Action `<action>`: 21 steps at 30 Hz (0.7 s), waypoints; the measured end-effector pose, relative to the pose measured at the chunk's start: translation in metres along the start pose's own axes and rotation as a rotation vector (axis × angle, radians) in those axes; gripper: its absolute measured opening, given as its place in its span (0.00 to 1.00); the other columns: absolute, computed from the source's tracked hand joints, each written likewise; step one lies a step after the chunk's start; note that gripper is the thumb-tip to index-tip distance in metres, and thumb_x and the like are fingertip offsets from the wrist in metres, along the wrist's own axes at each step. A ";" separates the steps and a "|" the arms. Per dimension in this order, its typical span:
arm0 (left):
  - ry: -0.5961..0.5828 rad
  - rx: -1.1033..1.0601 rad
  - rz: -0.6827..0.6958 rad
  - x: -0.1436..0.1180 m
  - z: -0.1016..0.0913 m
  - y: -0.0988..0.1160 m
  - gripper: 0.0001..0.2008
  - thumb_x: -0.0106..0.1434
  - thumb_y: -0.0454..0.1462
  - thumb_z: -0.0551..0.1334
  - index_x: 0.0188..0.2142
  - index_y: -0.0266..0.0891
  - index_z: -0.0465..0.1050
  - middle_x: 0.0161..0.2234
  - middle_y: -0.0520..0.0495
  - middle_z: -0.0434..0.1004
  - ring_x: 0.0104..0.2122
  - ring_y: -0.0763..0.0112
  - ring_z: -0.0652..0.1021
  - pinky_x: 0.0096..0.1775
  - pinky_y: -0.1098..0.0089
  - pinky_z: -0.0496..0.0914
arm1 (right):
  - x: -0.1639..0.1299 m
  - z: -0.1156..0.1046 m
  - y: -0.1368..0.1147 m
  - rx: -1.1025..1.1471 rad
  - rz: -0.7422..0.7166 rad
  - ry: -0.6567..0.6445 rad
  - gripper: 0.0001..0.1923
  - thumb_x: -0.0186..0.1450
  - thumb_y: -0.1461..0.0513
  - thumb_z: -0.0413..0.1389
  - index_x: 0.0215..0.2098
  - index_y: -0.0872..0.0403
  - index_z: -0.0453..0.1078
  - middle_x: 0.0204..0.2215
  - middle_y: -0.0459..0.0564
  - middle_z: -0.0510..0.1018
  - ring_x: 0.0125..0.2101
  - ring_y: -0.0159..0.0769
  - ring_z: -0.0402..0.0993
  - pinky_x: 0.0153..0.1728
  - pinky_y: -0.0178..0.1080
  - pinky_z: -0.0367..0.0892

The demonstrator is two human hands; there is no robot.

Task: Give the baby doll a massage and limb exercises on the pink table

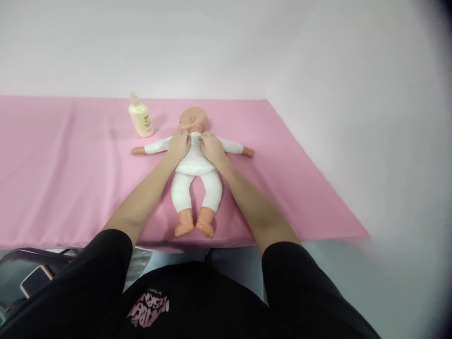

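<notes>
The plastic baby doll in a white soft-fabric suit (195,165) lies face-up at the centre of the pink cloth (70,179). Left hand (179,145) and right hand (211,147) pinch the fabric at its chest. It is likely light with a rigid body and a pliable garment; grasp the torso. A cream lotion bottle (140,120) stands far-left.

A baby doll (195,162) in white clothes lies on its back on a bench covered by a pink cloth (70,179), arms spread out to both sides and bare feet toward the camera. The left hand (178,143) and the right hand (212,147) both rest on the doll's upper chest, fingers pinching the white top just below the neck. A cream lotion bottle (140,117) stands upright near the doll's head, beyond the left hand.
</notes>
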State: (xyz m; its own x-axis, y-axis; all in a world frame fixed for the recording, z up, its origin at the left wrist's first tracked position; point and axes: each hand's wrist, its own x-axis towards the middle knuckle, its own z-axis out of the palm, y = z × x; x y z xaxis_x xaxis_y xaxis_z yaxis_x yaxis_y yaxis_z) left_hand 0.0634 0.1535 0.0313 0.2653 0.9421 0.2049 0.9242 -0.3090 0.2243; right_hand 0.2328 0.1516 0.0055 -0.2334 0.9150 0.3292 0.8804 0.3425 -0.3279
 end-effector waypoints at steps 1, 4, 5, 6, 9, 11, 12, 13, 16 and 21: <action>0.008 -0.007 -0.004 0.000 0.000 0.000 0.17 0.79 0.34 0.52 0.60 0.31 0.72 0.59 0.33 0.79 0.55 0.56 0.77 0.54 0.62 0.70 | 0.000 0.000 0.000 0.008 0.002 -0.002 0.23 0.74 0.71 0.43 0.56 0.61 0.76 0.58 0.63 0.80 0.59 0.49 0.74 0.65 0.47 0.67; 0.021 -0.020 0.000 0.001 0.000 -0.002 0.18 0.78 0.34 0.52 0.61 0.32 0.72 0.58 0.33 0.81 0.56 0.54 0.79 0.54 0.62 0.71 | -0.001 -0.001 0.002 0.043 0.006 0.000 0.25 0.70 0.74 0.43 0.58 0.61 0.75 0.59 0.63 0.80 0.60 0.48 0.75 0.64 0.46 0.68; 0.024 -0.022 0.003 0.001 0.001 -0.002 0.18 0.77 0.34 0.52 0.60 0.32 0.73 0.58 0.33 0.81 0.57 0.53 0.79 0.55 0.61 0.71 | -0.001 -0.001 0.002 0.053 0.004 0.005 0.26 0.70 0.75 0.43 0.59 0.61 0.74 0.59 0.62 0.80 0.60 0.47 0.75 0.64 0.46 0.68; 0.026 -0.023 0.007 0.001 0.001 -0.002 0.18 0.77 0.34 0.52 0.60 0.32 0.73 0.58 0.32 0.81 0.57 0.52 0.80 0.55 0.61 0.72 | -0.002 -0.002 0.001 0.061 0.003 0.010 0.27 0.69 0.75 0.42 0.60 0.60 0.73 0.60 0.62 0.80 0.60 0.47 0.76 0.64 0.46 0.69; 0.023 -0.017 0.013 0.000 -0.001 -0.002 0.19 0.78 0.34 0.52 0.60 0.32 0.74 0.60 0.32 0.80 0.59 0.52 0.79 0.57 0.60 0.72 | -0.003 -0.005 -0.002 0.059 0.001 0.008 0.28 0.70 0.75 0.42 0.62 0.60 0.72 0.61 0.62 0.79 0.61 0.47 0.76 0.64 0.46 0.69; 0.013 0.002 0.021 -0.002 -0.005 0.000 0.20 0.78 0.34 0.51 0.61 0.31 0.74 0.62 0.31 0.78 0.60 0.51 0.79 0.59 0.60 0.72 | -0.004 -0.009 -0.006 0.031 0.005 -0.018 0.28 0.71 0.75 0.42 0.63 0.61 0.71 0.62 0.64 0.79 0.62 0.47 0.75 0.65 0.46 0.69; 0.004 0.015 0.029 -0.003 -0.008 0.002 0.20 0.78 0.34 0.51 0.62 0.30 0.74 0.63 0.30 0.77 0.60 0.51 0.78 0.60 0.60 0.72 | -0.005 -0.011 -0.009 0.012 0.005 -0.041 0.28 0.71 0.75 0.42 0.64 0.62 0.70 0.63 0.64 0.78 0.63 0.48 0.75 0.66 0.47 0.69; -0.013 0.030 0.038 -0.005 -0.011 0.003 0.21 0.77 0.34 0.50 0.62 0.30 0.74 0.64 0.29 0.76 0.61 0.50 0.78 0.60 0.59 0.71 | -0.006 -0.013 -0.012 -0.008 0.002 -0.072 0.27 0.72 0.74 0.42 0.65 0.63 0.70 0.63 0.65 0.78 0.64 0.48 0.75 0.66 0.47 0.68; -0.162 0.089 0.068 -0.008 -0.030 0.008 0.21 0.75 0.33 0.52 0.60 0.29 0.77 0.63 0.28 0.77 0.58 0.51 0.80 0.60 0.59 0.72 | -0.010 -0.020 -0.018 -0.057 -0.015 -0.196 0.27 0.74 0.73 0.44 0.68 0.65 0.68 0.67 0.68 0.75 0.66 0.51 0.74 0.69 0.51 0.66; -0.496 0.115 -0.060 -0.021 -0.084 0.014 0.20 0.71 0.48 0.64 0.57 0.43 0.81 0.53 0.38 0.86 0.50 0.49 0.83 0.52 0.57 0.76 | -0.020 -0.040 -0.027 -0.026 0.014 -0.317 0.23 0.73 0.65 0.57 0.65 0.52 0.75 0.63 0.62 0.81 0.63 0.55 0.79 0.67 0.55 0.71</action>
State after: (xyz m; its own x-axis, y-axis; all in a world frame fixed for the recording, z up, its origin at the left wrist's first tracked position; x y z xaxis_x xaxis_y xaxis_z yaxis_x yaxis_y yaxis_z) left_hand 0.0477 0.1188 0.1107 0.2832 0.9149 -0.2879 0.9587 -0.2622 0.1098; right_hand 0.2299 0.1158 0.0437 -0.3346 0.9419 0.0308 0.8938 0.3275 -0.3062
